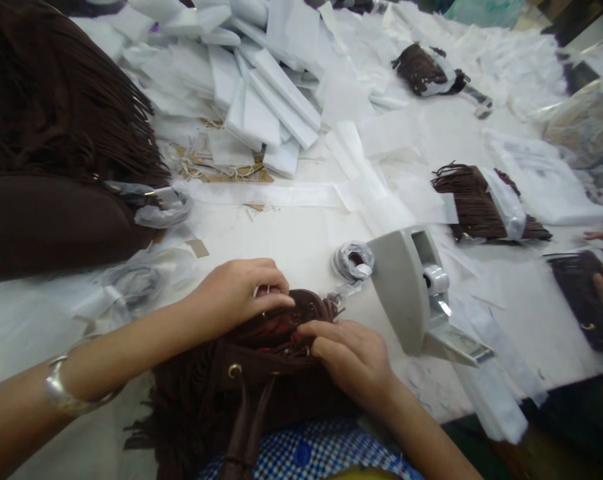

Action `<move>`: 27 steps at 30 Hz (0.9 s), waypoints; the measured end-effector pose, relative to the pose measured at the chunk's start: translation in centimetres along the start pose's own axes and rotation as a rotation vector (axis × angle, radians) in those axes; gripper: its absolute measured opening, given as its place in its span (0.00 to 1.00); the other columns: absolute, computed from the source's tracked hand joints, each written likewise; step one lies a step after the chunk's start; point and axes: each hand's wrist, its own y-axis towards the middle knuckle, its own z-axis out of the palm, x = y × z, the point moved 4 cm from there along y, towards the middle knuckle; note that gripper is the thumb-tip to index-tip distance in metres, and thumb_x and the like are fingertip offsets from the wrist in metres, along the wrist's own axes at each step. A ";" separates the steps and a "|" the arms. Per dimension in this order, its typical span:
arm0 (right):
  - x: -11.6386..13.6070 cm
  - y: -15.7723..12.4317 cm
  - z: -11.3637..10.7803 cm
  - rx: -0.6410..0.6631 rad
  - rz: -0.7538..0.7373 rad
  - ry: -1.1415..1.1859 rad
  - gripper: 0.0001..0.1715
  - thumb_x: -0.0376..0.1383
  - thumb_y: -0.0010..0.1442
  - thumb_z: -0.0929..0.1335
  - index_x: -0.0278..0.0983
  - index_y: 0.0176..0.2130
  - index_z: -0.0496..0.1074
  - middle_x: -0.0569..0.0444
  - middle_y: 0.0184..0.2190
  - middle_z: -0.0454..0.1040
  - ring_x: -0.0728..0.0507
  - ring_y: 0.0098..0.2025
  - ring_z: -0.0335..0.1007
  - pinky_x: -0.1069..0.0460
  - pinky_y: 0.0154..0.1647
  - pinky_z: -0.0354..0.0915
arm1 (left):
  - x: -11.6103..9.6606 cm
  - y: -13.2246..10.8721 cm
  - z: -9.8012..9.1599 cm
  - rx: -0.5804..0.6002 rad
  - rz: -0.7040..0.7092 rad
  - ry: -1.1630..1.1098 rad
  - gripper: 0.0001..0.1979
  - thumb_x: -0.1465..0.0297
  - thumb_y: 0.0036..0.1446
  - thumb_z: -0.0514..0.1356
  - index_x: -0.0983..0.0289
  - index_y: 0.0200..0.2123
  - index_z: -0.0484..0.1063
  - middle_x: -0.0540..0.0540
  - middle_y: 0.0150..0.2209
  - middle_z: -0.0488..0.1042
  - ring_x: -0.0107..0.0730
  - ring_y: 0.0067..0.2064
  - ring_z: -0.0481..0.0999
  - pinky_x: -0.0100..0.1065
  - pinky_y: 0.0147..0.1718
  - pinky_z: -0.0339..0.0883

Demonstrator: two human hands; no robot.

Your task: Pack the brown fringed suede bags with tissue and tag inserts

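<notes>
Head view: your left hand point(249, 290) and right hand point(354, 353), both half-curled, partly hid the brown bag point(301, 390), grips unclear; right of them stood a tape dispenser point(401, 287).

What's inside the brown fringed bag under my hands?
Red material shows in the bag, between your left hand and right hand. They and the bag's sides cover whatever lies deeper.

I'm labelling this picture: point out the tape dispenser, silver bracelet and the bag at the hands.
Tape dispenser point(405, 293), head view: its grey side.
Silver bracelet point(63, 395), head view: its outer band.
Bag point(301, 395), head view: panel below its opening.
</notes>
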 end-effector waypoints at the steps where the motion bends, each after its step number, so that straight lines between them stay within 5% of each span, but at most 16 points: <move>1: 0.1 0.0 0.0 0.002 -0.012 -0.005 0.11 0.28 0.65 0.65 0.40 0.44 0.73 0.54 0.43 0.81 0.49 0.32 0.72 0.54 0.32 0.67 | 0.0 -0.4 0.0 0.045 -0.013 0.095 0.08 0.62 0.60 0.63 0.59 0.34 0.79 0.50 0.34 0.77 0.30 0.34 0.75 0.29 0.33 0.64; 4: 0.3 0.2 -0.2 -0.001 -0.056 -0.007 0.09 0.28 0.66 0.65 0.38 0.43 0.72 0.53 0.42 0.81 0.49 0.32 0.72 0.53 0.31 0.66 | -0.2 -0.9 0.8 0.165 -0.028 0.321 0.08 0.62 0.56 0.66 0.58 0.36 0.79 0.50 0.35 0.78 0.32 0.33 0.76 0.30 0.28 0.60; 8: 0.7 0.2 -0.6 -0.008 -0.113 0.006 0.09 0.29 0.68 0.63 0.37 0.44 0.71 0.50 0.42 0.81 0.49 0.32 0.73 0.53 0.30 0.65 | -0.4 -0.3 1.8 0.173 -0.014 0.422 0.05 0.65 0.56 0.65 0.60 0.33 0.78 0.51 0.32 0.76 0.32 0.31 0.74 0.30 0.25 0.56; 15: 1.2 -0.4 -1.0 0.010 -0.062 0.130 0.08 0.27 0.67 0.63 0.36 0.43 0.71 0.49 0.39 0.81 0.48 0.32 0.74 0.52 0.31 0.66 | 2.5 -0.2 0.8 0.073 -0.137 0.017 0.04 0.70 0.54 0.64 0.63 0.29 0.75 0.49 0.27 0.73 0.27 0.29 0.70 0.27 0.29 0.59; 21: -0.1 0.1 -0.3 -0.045 0.018 0.101 0.11 0.25 0.64 0.65 0.38 0.43 0.71 0.52 0.41 0.80 0.48 0.40 0.77 0.53 0.41 0.71 | 3.1 -0.6 0.0 0.091 -0.164 -0.010 0.05 0.69 0.57 0.62 0.64 0.33 0.77 0.51 0.31 0.76 0.30 0.32 0.73 0.29 0.33 0.64; 23: -0.7 0.7 -0.2 -0.061 0.118 0.050 0.16 0.24 0.64 0.65 0.39 0.48 0.72 0.49 0.47 0.78 0.46 0.49 0.75 0.52 0.49 0.72 | 2.1 -1.8 -1.3 0.040 -0.150 -0.017 0.07 0.70 0.60 0.59 0.62 0.38 0.78 0.53 0.36 0.79 0.31 0.37 0.76 0.30 0.38 0.67; 27: -0.3 1.3 -0.4 -0.169 0.221 -0.024 0.23 0.26 0.65 0.66 0.40 0.58 0.68 0.46 0.57 0.71 0.44 0.58 0.69 0.49 0.59 0.68 | -0.9 -6.9 -4.3 -0.276 -0.162 0.038 0.10 0.69 0.65 0.56 0.58 0.46 0.76 0.52 0.43 0.80 0.33 0.44 0.79 0.32 0.44 0.71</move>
